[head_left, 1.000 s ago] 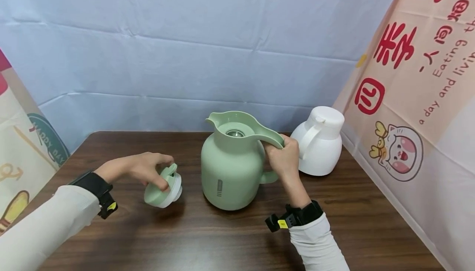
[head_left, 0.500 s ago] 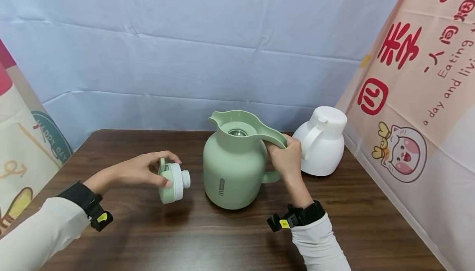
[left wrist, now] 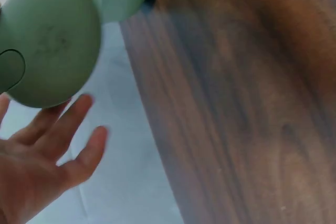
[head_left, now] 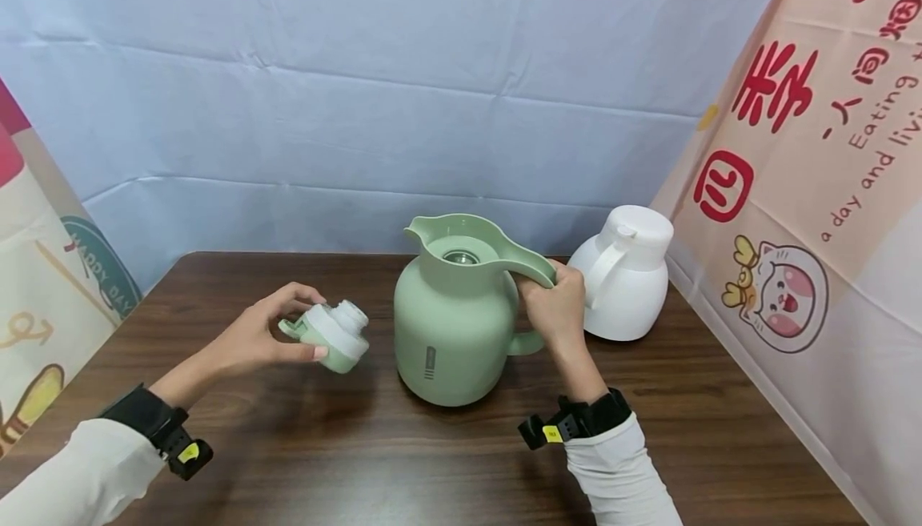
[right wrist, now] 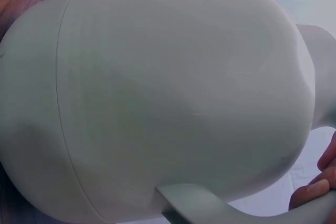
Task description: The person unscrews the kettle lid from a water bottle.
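A green thermos jug (head_left: 454, 326) stands upright on the table with its top uncovered, a metallic piece visible inside the neck. My right hand (head_left: 558, 306) grips its handle; in the right wrist view the fingers (right wrist: 310, 192) wrap the handle beside the jug's body (right wrist: 184, 93). To the left of the jug, my left hand (head_left: 270, 334) pinches the jug's lid (head_left: 334, 334) between thumb and fingers above the table. The lid is tilted, its white threaded plug pointing up and right. In the left wrist view the lid's green top (left wrist: 52, 45) faces the camera.
A white jug (head_left: 623, 278) with a white lid stands at the back right, close behind my right hand. The dark wooden table (head_left: 432, 470) ends at a pale blue cloth backdrop (head_left: 346, 110). A printed cloth (head_left: 807, 190) hangs along the right side.
My left hand has turned the lid, so its white plug swings from facing down and right to facing up and right. The green jug and right hand stay essentially in place.
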`<state>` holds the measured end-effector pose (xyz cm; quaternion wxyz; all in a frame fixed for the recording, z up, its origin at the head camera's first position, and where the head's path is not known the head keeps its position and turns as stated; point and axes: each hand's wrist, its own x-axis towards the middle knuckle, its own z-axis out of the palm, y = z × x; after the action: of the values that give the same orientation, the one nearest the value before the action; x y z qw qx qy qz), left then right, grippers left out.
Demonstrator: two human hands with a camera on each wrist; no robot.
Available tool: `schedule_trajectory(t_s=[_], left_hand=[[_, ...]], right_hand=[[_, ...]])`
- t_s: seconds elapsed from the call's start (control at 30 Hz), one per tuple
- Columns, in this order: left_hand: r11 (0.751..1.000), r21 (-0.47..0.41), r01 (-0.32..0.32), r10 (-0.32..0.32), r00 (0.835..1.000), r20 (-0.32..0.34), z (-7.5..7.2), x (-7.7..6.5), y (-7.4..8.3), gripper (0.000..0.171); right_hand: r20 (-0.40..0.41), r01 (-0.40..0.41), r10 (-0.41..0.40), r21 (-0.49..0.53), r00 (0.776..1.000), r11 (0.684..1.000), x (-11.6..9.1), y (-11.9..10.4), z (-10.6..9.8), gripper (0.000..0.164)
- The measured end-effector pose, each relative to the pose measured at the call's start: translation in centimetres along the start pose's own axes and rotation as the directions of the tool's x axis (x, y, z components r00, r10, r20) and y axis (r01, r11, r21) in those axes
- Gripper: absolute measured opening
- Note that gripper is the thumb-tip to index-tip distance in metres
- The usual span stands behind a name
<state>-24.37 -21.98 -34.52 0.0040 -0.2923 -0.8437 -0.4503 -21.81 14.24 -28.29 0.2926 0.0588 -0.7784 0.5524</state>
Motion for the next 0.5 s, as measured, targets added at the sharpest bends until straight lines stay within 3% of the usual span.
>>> schedule_trajectory(t_s=[0.23,0.5], left_hand=[[0.999,0.036,0.019,-0.011,0.98,-0.198,1.1,-1.2,-0.4,0.056],[0.997,-0.004,0.08,-0.076,0.928,-0.364,2.9,-2.0,-0.8,0.061]], right_hand=[[0.003,0.008,-0.007,-0.005,1.0,1.0,0.0,0.1,0.0,0.047],[0.004,0.0,0.0,0.003,1.0,1.0,0.0,0.2,0.0,0.046]])
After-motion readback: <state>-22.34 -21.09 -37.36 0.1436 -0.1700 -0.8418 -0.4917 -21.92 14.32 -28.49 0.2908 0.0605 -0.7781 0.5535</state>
